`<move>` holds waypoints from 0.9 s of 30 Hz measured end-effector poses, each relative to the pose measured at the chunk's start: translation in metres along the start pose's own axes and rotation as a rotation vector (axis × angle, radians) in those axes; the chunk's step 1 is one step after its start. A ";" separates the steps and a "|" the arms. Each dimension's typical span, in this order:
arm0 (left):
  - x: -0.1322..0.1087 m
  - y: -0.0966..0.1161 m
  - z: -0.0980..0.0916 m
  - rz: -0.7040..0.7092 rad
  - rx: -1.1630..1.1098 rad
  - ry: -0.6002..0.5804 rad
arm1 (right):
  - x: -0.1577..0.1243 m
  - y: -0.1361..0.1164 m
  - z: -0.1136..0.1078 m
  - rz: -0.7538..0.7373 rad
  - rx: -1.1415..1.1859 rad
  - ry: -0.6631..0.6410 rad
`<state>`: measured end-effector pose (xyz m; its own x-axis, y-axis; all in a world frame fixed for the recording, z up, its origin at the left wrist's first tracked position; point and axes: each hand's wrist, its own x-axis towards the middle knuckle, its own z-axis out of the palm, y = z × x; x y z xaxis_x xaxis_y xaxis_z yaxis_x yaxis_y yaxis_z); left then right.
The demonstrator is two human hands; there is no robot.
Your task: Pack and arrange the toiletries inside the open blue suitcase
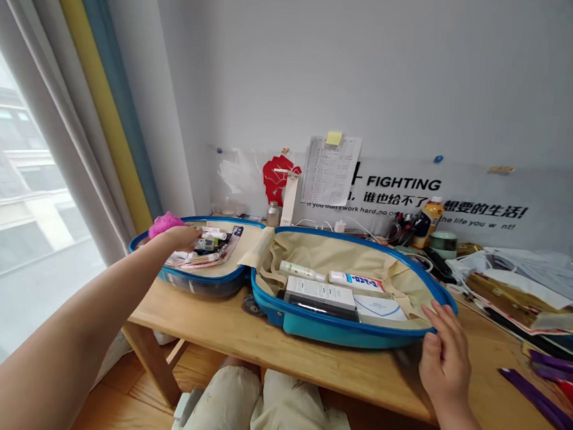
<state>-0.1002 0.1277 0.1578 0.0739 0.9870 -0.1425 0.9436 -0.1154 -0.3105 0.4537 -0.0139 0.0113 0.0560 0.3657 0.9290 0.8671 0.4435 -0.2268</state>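
A blue suitcase [306,330] lies opened flat on the wooden table, its two halves side by side. My left hand [180,238] reaches into the left half, over small toiletries and beside a pink bath puff [165,222]. Its fingers are mostly hidden, so any hold cannot be made out. Cotton swabs [205,259] lie near it. With fingers stretched out, my right hand [447,353] touches the suitcase's right rim. Inside the right half are a white tube [302,271], a toothpaste tube [355,280], a white printed box [318,291] and a white-and-blue box [379,308].
Behind the suitcase stand a white lamp [289,198], a small jar [272,212] and an orange bottle [427,222]. Papers [526,283] and purple strips [544,401] lie at the right. A curtain [81,90] hangs by the window at the left.
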 end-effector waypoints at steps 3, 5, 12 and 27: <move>-0.001 0.005 -0.021 0.017 -0.016 0.077 | 0.000 0.000 -0.001 -0.005 0.001 -0.008; 0.002 0.015 -0.040 0.036 -0.037 0.143 | 0.000 0.000 -0.001 0.004 0.002 -0.010; 0.022 0.129 -0.096 0.325 -0.116 0.265 | 0.002 -0.001 0.000 -0.013 0.009 0.016; 0.062 0.264 -0.070 0.542 -0.115 0.024 | -0.002 0.002 -0.001 0.016 0.017 -0.009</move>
<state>0.1760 0.1666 0.1326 0.5648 0.7921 -0.2317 0.7974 -0.5961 -0.0939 0.4557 -0.0149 0.0096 0.0652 0.3802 0.9226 0.8575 0.4516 -0.2467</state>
